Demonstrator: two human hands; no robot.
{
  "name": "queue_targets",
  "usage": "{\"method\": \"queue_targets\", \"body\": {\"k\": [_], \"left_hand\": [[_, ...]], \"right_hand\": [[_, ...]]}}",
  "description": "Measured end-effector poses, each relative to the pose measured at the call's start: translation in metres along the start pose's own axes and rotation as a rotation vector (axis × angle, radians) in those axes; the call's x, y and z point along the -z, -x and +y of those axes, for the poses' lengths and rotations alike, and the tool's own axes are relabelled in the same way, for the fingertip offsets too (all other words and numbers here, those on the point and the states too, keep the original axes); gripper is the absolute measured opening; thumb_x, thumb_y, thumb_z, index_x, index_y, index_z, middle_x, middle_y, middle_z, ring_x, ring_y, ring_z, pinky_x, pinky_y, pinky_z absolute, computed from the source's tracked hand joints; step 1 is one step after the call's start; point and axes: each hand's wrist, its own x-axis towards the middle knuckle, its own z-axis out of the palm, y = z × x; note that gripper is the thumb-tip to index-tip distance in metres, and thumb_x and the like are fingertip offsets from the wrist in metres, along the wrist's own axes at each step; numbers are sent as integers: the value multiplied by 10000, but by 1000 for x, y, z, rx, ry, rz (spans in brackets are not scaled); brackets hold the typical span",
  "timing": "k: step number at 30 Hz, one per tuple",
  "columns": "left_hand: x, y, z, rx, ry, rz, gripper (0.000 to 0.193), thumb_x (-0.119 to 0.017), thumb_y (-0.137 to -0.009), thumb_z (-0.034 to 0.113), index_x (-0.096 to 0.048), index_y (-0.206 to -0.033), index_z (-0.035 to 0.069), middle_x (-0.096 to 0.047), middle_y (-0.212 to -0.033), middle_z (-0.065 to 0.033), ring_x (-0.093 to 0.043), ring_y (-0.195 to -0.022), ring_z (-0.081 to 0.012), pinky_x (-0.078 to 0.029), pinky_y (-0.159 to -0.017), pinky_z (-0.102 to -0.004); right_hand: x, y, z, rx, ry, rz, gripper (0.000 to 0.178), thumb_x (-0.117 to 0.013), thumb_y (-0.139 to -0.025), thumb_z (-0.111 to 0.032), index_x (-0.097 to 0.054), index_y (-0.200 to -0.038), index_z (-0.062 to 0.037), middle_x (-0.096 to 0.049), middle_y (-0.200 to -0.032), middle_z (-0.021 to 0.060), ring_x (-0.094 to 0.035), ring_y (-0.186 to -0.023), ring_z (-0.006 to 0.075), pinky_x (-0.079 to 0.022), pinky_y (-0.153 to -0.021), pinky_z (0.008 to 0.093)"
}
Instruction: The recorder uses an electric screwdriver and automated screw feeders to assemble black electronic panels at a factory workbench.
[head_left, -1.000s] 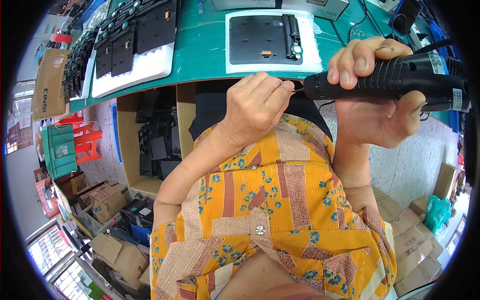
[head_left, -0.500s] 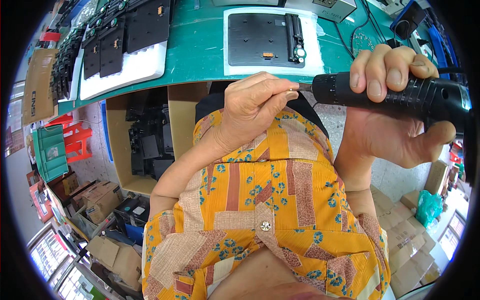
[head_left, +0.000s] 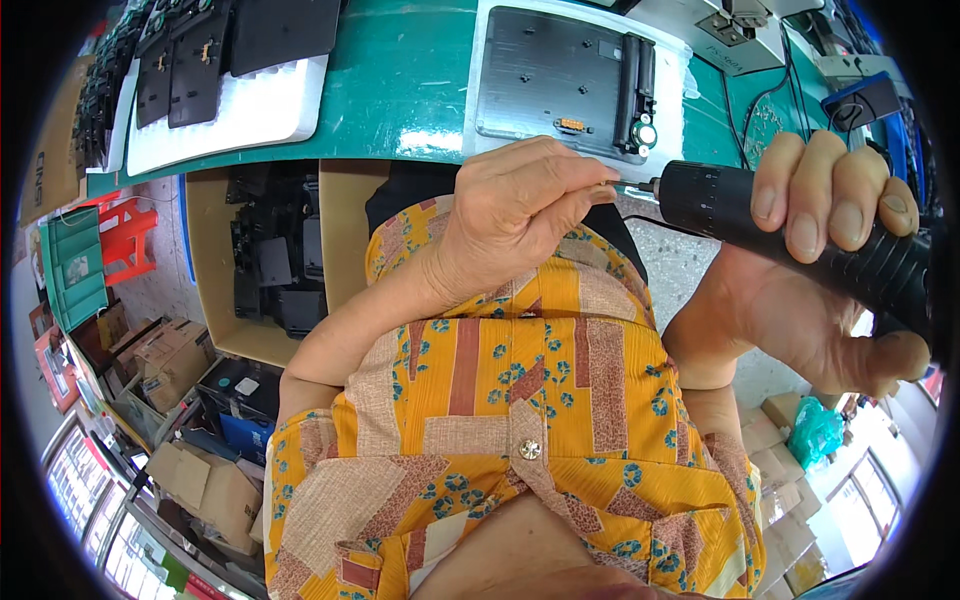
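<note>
My right hand (head_left: 815, 250) grips a black electric screwdriver (head_left: 715, 197), which lies almost level with its tip toward the left. Thumb and forefinger of my left hand (head_left: 530, 205) are pinched together at the end of the thin metal bit (head_left: 632, 186). Whatever small piece may sit between those fingertips is hidden. Beyond my hands a flat black plastic panel (head_left: 550, 75) rests on a white foam sheet (head_left: 478, 125). Along its right side run a black bar and a small round part, and an orange connector (head_left: 571, 125) sits near its front edge.
More black panels (head_left: 200, 65) lie on white foam (head_left: 260, 115) at the left of the green table (head_left: 400, 90). Below the table edge stands an open carton (head_left: 345, 200) of black parts. A grey boxy device (head_left: 735, 40) and dark cables (head_left: 765, 95) are at the back right.
The screwdriver has tilted, its rear end dropping, and more of the bit shows between it and my left fingers. The whole view has shifted, with the panel now farther right and higher.
</note>
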Motion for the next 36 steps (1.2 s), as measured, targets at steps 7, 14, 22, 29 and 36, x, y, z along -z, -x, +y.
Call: {"method": "queue_targets", "body": {"k": [7, 14, 22, 29, 36], "left_hand": [[-2, 0, 1, -4, -43, -15, 190, -709, -887, -9, -734, -1076, -6, -725, -848, -99, -714, -736, -164, -558, -647, -256], [-4, 0, -5, -78, -48, 7, 209, -726, -864, -7, -727, -1073, -14, -726, -849, -105, -696, -733, -197, -538, -623, -276], [-6, 0, -3, -91, -63, 13, 211, -726, -853, -22, -719, -1064, -23, -718, -845, -119, -685, -718, -219, -533, -619, -292], [-3, 2, 3, -73, -143, 119, 260, -798, -780, -47, -723, -1028, -24, -706, -831, -98, -669, -668, -203, -521, -577, -276], [25, -15, -7, -289, -536, 113, 261, -818, -678, -47, -745, -914, 37, -662, -818, -51, -620, -686, -201, -485, -556, -284]], "right_hand": [[-8, 3, 2, 38, -25, 124, 739, -795, -750, -642, -611, -1152, -50, -582, -954, 38, -556, -761, 148, -432, -692, 319], [-7, 1, 2, -16, -33, 117, 737, -800, -746, -638, -608, -1140, -45, -580, -940, 42, -559, -748, 150, -439, -676, 321], [-7, -4, 2, -42, -14, 77, 740, -789, -760, -632, -613, -1155, -32, -576, -924, 41, -555, -743, 148, -436, -675, 319], [-2, -8, 0, -32, 33, 42, 738, -778, -758, -640, -621, -1162, -42, -581, -944, 42, -551, -769, 152, -423, -702, 332], [4, -10, 5, -31, 87, 12, 744, -768, -752, -654, -628, -1172, -57, -586, -969, 45, -548, -798, 159, -410, -735, 351]]}}
